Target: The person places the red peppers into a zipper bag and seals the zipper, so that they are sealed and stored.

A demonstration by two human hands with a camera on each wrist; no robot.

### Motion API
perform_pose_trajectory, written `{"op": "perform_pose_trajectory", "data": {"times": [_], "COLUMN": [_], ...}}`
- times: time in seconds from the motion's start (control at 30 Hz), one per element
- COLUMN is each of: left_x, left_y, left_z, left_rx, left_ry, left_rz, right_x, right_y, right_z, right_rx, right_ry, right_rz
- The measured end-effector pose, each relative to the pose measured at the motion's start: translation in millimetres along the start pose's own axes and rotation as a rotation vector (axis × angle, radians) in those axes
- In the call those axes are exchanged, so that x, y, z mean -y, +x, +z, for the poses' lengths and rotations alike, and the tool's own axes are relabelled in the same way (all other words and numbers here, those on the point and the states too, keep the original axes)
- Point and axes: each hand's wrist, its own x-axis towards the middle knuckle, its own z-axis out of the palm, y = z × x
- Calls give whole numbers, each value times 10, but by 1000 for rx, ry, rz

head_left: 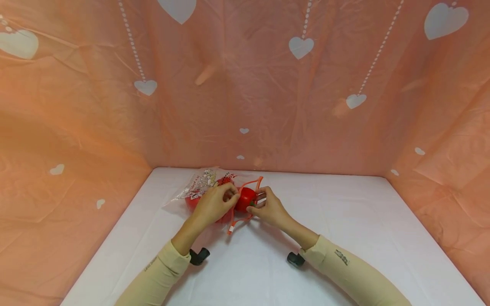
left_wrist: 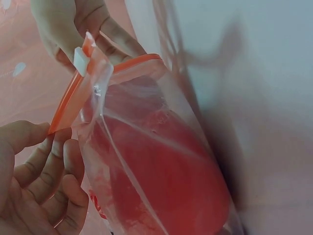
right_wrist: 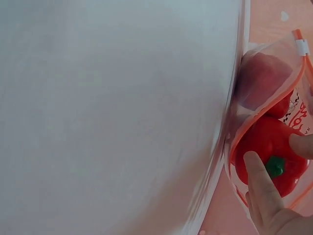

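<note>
A clear zip bag [head_left: 180, 197] with an orange zip edge [left_wrist: 68, 100] and printed lettering lies on the table, its mouth spread to the right. My left hand [head_left: 216, 202] pinches that edge between thumb and fingers, as the left wrist view shows. In the mouth sits a red bell pepper [right_wrist: 266, 132] with a green stem [right_wrist: 275, 165] facing outward. My right hand [head_left: 271, 207] holds the pepper around its stem end, thumb and fingers apart on its surface. Deeper in the bag are more red items [left_wrist: 166, 166], blurred by the plastic.
The bag rests on a white-covered table [head_left: 344, 238]. Peach curtains [head_left: 268, 106] with white hearts stand behind and at both sides. A white slider [right_wrist: 302, 47] sits on the zip edge. Dark devices [head_left: 200, 256] are at both wrists.
</note>
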Motion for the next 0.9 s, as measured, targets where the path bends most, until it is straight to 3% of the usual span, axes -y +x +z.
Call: {"op": "perform_pose_trajectory", "data": {"times": [0.53, 0.9], "left_x": [-14, -18], "left_y": [0, 8], "left_z": [-7, -5], "left_rx": [-3, -13], "left_ry": [3, 2], "left_rz": [-3, 7], "right_x": [10, 15], "right_y": [73, 121], "right_z": [51, 113], "right_rx": [-26, -25], "right_ry": [-65, -49], "right_rz": [-5, -18]}}
